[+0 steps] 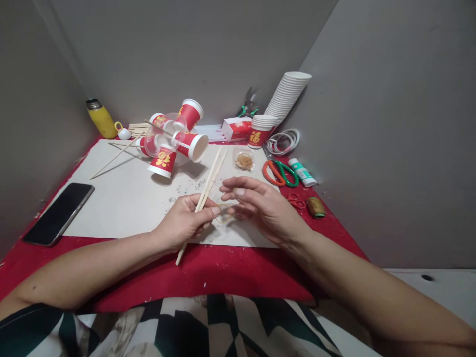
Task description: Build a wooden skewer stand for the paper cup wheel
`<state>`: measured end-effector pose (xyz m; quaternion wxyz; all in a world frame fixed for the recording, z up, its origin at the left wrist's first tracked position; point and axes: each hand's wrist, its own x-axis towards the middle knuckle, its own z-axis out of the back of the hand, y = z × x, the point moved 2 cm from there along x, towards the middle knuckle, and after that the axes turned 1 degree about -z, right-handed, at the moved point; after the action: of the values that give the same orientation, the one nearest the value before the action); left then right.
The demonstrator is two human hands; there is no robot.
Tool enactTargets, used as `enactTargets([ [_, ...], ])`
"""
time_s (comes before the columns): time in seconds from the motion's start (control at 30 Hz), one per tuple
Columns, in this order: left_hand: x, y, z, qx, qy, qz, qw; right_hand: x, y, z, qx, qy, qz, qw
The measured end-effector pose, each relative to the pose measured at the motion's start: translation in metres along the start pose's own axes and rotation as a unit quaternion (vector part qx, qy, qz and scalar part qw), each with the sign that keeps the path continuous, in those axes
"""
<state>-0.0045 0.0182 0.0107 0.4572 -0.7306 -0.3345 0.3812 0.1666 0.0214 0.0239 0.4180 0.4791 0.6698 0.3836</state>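
My left hand is closed around a pair of wooden chopsticks that slant up and away over the white board. My right hand pinches a thin tan rubber band stretched beside the left thumb, with its upper fingers extended. Behind the hands stands a cluster of red paper cups joined around a clear plastic cup on sticks.
A black phone lies at the left on the red cloth. At the back are a yellow bottle, a stack of white cups, a bag of rubber bands, scissors, a glue tube and pliers.
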Motion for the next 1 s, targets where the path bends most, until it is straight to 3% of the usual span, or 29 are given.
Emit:
enactTargets([
  [0.07,0.000,-0.001,0.001,0.002,-0.012,-0.007,1.000,-0.002,-0.004,0.004,-0.033,0.000,-0.022,0.999],
  [0.17,0.001,-0.001,0.001,0.013,-0.016,-0.016,1.000,-0.004,-0.015,0.006,-0.082,0.056,-0.063,0.993],
  [0.27,0.002,0.001,-0.001,0.018,-0.017,-0.019,1.000,-0.003,-0.024,0.007,-0.093,0.063,-0.044,0.993],
  [0.4,0.002,0.002,-0.001,0.014,-0.026,-0.014,0.999,-0.002,-0.026,0.006,-0.003,0.061,-0.035,0.998],
  [0.57,0.000,0.005,-0.003,0.002,-0.001,0.005,1.000,-0.005,-0.025,0.003,0.106,0.178,-0.098,0.973],
  [0.67,-0.001,0.006,-0.004,0.004,0.016,0.008,1.000,-0.006,-0.027,0.002,0.118,0.203,-0.120,0.965],
  [0.83,0.001,0.007,-0.001,-0.019,0.032,0.014,0.999,-0.007,-0.016,0.009,0.106,0.167,-0.075,0.977],
  [1.0,0.004,0.006,0.004,-0.035,0.029,0.036,0.998,0.001,0.006,0.033,-0.039,0.042,0.069,0.996],
])
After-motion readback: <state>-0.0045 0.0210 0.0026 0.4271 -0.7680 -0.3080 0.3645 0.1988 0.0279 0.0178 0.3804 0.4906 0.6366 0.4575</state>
